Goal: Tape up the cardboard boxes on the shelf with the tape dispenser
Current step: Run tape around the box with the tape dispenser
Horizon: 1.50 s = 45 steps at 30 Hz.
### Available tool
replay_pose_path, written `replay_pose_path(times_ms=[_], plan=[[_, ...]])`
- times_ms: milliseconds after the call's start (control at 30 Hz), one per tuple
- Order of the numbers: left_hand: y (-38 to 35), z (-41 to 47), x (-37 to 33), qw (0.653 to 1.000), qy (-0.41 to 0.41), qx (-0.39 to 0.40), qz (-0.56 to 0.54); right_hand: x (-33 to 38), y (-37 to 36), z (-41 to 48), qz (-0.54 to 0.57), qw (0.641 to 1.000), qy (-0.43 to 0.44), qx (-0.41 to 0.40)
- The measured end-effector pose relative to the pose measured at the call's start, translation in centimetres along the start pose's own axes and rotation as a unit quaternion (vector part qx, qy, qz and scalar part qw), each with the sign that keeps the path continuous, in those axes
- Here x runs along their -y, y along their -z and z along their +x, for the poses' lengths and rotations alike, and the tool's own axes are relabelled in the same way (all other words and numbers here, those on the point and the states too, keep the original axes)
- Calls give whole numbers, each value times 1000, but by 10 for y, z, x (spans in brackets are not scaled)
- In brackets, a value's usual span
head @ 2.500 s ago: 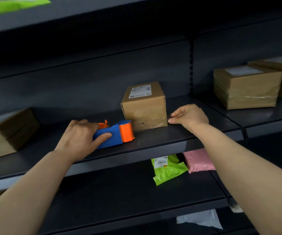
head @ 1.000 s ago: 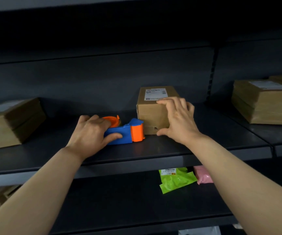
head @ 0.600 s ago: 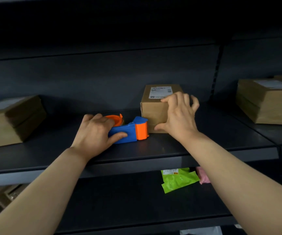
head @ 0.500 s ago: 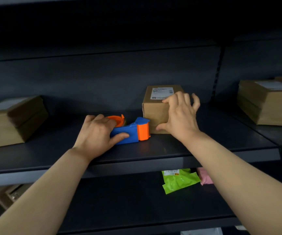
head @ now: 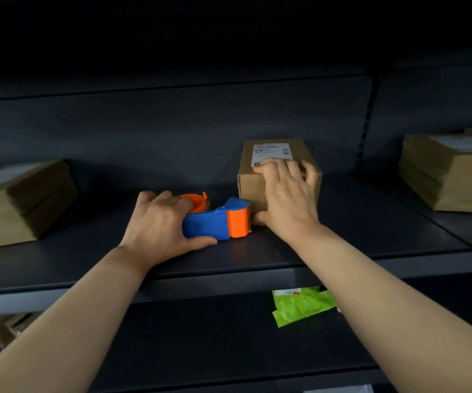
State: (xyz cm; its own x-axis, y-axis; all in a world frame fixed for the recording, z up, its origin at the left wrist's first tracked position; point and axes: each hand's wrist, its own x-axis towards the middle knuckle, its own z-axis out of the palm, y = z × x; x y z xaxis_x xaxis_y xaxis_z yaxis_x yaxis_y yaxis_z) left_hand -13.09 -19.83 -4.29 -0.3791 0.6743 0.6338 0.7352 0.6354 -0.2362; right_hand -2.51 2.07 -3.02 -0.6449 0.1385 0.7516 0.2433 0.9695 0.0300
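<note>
The dark metal shelf (head: 356, 222) filled most of what I could see, with a second, lower shelf (head: 200, 336) beneath it. At the far left of the upper level sat a wide, flat cardboard box (head: 16, 202), and well apart on the far right, past the upright divider, sat another broad box (head: 450, 171) with a pale label on top.

Between them, toward the back of the shelf, stood the small cardboard box (head: 250, 188), upright and square to the front. The person's right hand (head: 285, 199) gripped it. The fingers bent over its top front edge and the thumb pressed low against its front face, near the shelf.

Just left of the box lay the tape dispenser (head: 215, 222), on the shelf, its orange head right at the box's lower left corner. I could not tell whether it actually touched. The left hand (head: 158, 222) was wrapped around the blue handle, thumb stretched along the near side, and an orange hub showed behind the fingers.

On the lower shelf lay a crumpled green mailer bag (head: 302, 304), partly hidden by the right forearm. A white shipping label (head: 271, 151) was stuck on top of the small box, with the fingertips at its near edge.
</note>
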Motion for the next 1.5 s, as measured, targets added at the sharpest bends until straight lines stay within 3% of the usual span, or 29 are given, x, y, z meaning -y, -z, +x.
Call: replay_pose_path(times_ms=[200, 467, 733, 933, 1067, 1300, 1500], plan=[[-3, -1, 16, 999, -33, 21, -5, -13, 4, 2, 42, 999, 17, 3], [-3, -12, 36, 1000, 6, 11, 26, -22, 10, 5, 23, 998, -13, 59], [-4, -6, 18, 998, 41, 21, 45, -9, 0, 3, -28, 998, -50, 14], [-10, 1, 5, 998, 57, 13, 35, -47, 21, 0, 5, 990, 56, 132], [-12, 3, 1, 998, 52, 15, 35, -57, 15, -4, -38, 993, 27, 105], [-12, 5, -2, 998, 61, 9, 26, -74, 23, 4, -33, 984, 77, 156], [-12, 3, -3, 998, 63, 4, 23, -64, 26, 11, -18, 983, 50, 174]])
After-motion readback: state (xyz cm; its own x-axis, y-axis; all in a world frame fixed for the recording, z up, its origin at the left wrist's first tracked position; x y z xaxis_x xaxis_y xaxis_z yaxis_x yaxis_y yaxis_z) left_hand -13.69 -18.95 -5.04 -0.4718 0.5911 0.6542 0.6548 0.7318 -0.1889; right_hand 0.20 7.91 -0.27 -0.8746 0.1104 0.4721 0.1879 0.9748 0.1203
